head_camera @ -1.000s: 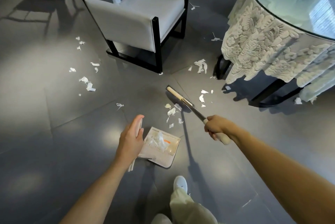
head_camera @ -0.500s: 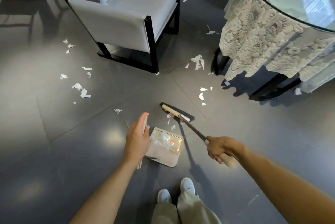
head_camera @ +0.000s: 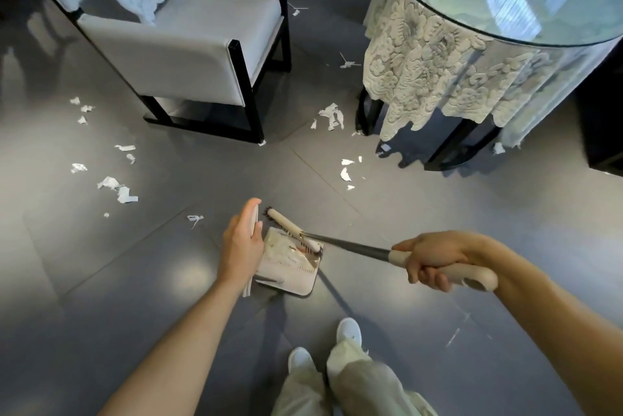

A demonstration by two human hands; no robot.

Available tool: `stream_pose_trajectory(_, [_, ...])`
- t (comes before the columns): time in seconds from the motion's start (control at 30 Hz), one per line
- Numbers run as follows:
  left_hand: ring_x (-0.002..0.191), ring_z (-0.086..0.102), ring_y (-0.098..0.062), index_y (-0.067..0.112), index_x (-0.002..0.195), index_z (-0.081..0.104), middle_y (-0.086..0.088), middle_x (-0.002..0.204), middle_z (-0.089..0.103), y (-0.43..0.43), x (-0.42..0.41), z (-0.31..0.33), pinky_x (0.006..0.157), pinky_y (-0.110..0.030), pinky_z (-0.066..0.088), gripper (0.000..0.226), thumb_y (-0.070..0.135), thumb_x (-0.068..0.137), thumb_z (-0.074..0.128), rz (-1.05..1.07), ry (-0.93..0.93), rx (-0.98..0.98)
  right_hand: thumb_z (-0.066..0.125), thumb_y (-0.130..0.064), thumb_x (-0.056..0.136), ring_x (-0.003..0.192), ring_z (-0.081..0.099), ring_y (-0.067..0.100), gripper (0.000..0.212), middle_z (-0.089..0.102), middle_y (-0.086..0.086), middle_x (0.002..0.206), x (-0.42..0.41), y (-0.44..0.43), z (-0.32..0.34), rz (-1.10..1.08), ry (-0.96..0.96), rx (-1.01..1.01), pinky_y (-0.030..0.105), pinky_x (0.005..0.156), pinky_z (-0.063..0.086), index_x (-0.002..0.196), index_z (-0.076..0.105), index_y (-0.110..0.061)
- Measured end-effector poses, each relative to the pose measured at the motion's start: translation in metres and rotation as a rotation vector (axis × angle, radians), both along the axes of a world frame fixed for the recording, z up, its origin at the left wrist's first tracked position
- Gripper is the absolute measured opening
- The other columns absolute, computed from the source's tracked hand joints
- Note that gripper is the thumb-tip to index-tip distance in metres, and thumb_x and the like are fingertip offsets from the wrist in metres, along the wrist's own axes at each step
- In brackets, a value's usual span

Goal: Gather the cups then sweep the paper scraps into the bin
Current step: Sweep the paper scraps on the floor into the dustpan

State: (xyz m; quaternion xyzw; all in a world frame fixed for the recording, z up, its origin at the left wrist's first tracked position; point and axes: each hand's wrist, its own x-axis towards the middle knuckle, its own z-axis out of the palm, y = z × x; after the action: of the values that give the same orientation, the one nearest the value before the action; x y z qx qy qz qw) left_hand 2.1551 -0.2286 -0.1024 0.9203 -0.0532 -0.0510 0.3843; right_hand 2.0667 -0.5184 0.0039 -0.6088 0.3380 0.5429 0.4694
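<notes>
The person stood over a grey tiled floor [head_camera: 438, 220] with both arms stretched out ahead. The left hand [head_camera: 241, 247] was wrapped round the pale upright handle of a dustpan [head_camera: 293, 272], which sat flat on the floor just to the right of that hand, its mouth facing away from the person. The right hand [head_camera: 435, 260] gripped the cream grip of a broom [head_camera: 350, 245] in a closed fist, the dark shaft running leftward and down to the broom head [head_camera: 286, 226]. That head lay across the mouth of the dustpan, just beside the left hand's fingertips. Some paper scraps [head_camera: 279, 245] were inside the pan, under the broom head. More torn paper [head_camera: 345, 174] lay on the floor beyond the pan, a larger clump [head_camera: 332, 115] between the grey armchair [head_camera: 188, 54] and the lace-draped round table [head_camera: 438, 54], and a scatter [head_camera: 118, 188] well off to the left of the left hand. White shoes [head_camera: 349, 331] and pale trouser legs showed below the arms.
</notes>
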Motion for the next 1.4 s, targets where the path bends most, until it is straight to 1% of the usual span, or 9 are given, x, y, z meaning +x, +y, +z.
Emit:
stream_pose_trajectory(0.3, [0.104, 0.052, -0.023, 0.024, 0.127, 0.051, -0.009, 0.115, 0.056, -0.040, 0.026, 0.014, 0.078, -0.016, 0.029, 0.039, 0.006, 0.093, 0.049, -0.075, -0.045, -0.053, 0.041, 0.010, 0.088, 0.032, 0.038, 0.007, 0.042, 0.042, 0.003, 0.046, 0.036, -0.061, 0.002, -0.245, -0.110, -0.017, 0.014, 0.031, 0.035, 0.124, 0.047, -0.011])
stream_pose_trajectory(0.6, [0.106, 0.050, -0.016, 0.029, 0.127, 0.049, 0.000, 0.121, 0.056, -0.119, 0.110, 0.012, 0.084, -0.023, 0.033, 0.039, 0.008, 0.095, 0.048, -0.080, 0.004, -0.018, 0.040, 0.008, 0.083, 0.033, 0.035, 0.014, 0.019, 0.043, 0.006, 0.050, 0.138, -0.127, -0.038, -0.172, -0.257, -0.302, 0.017, 0.037, 0.035, 0.092, 0.054, 0.000])
stream_pose_trajectory(0.73, [0.110, 0.049, -0.015, 0.031, 0.128, 0.047, 0.001, 0.124, 0.054, -0.157, 0.150, 0.008, 0.087, -0.025, 0.033, 0.039, 0.010, 0.096, 0.047, -0.114, 0.074, -0.010, 0.041, 0.005, 0.082, 0.061, 0.048, 0.029, 0.024, 0.052, 0.017, 0.069, 0.186, -0.164, -0.051, 0.014, -0.281, -0.445, 0.032, 0.065, 0.044, 0.094, 0.061, 0.005])
stream_pose_trajectory(0.83, [0.102, 0.047, -0.013, 0.033, 0.129, 0.046, 0.001, 0.117, 0.055, -0.180, 0.170, 0.006, 0.083, -0.024, 0.032, 0.039, 0.012, 0.096, 0.046, -0.140, 0.105, 0.027, 0.044, 0.008, 0.081, 0.073, 0.051, 0.030, 0.034, 0.056, 0.021, 0.080, 0.211, -0.189, -0.068, 0.102, -0.298, -0.512, 0.033, 0.072, 0.046, 0.111, 0.063, 0.009])
stream_pose_trajectory(1.03, [0.101, 0.050, -0.018, 0.036, 0.129, 0.044, 0.002, 0.109, 0.054, -0.211, 0.200, 0.000, 0.078, -0.023, 0.032, 0.038, 0.015, 0.097, 0.044, -0.142, 0.114, 0.053, 0.043, 0.001, 0.083, 0.074, 0.060, 0.029, 0.027, 0.067, 0.019, 0.092, 0.239, -0.213, -0.104, 0.169, -0.309, -0.632, 0.027, 0.058, 0.048, 0.105, 0.059, -0.001])
stream_pose_trajectory(1.13, [0.098, 0.049, -0.018, 0.036, 0.130, 0.043, 0.003, 0.107, 0.053, -0.229, 0.214, -0.001, 0.078, -0.024, 0.032, 0.039, 0.014, 0.097, 0.044, -0.156, 0.112, 0.051, 0.046, 0.002, 0.082, 0.073, 0.058, 0.027, 0.013, 0.063, 0.015, 0.087, 0.250, -0.221, -0.112, 0.168, -0.293, -0.555, 0.026, 0.059, 0.044, 0.086, 0.057, -0.003])
stream_pose_trajectory(1.23, [0.096, 0.049, -0.023, 0.035, 0.131, 0.042, 0.000, 0.103, 0.051, -0.246, 0.225, -0.002, 0.079, -0.031, 0.035, 0.040, 0.015, 0.096, 0.043, -0.172, 0.110, 0.072, 0.049, -0.001, 0.084, 0.071, 0.054, 0.024, 0.012, 0.056, 0.011, 0.084, 0.254, -0.212, -0.107, 0.202, -0.293, -0.453, 0.024, 0.057, 0.045, 0.095, 0.052, -0.007])
stream_pose_trajectory(1.3, [0.095, 0.048, -0.024, 0.036, 0.131, 0.040, -0.001, 0.104, 0.051, -0.250, 0.228, -0.002, 0.081, -0.034, 0.037, 0.040, 0.016, 0.097, 0.042, -0.173, 0.118, 0.090, 0.052, -0.002, 0.082, 0.069, 0.054, 0.019, 0.015, 0.057, 0.010, 0.085, 0.250, -0.201, -0.097, 0.342, -0.283, -0.427, 0.017, 0.049, 0.043, 0.096, 0.055, -0.005])
stream_pose_trajectory(1.4, [0.091, 0.049, -0.026, 0.038, 0.129, 0.038, -0.001, 0.101, 0.050, -0.251, 0.227, 0.001, 0.078, -0.035, 0.037, 0.038, 0.016, 0.097, 0.041, -0.181, 0.111, 0.113, 0.052, -0.001, 0.083, 0.054, 0.046, 0.013, 0.009, 0.056, 0.009, 0.074, 0.237, -0.187, -0.074, 0.441, -0.252, -0.306, 0.014, 0.045, 0.038, 0.091, 0.054, -0.005])
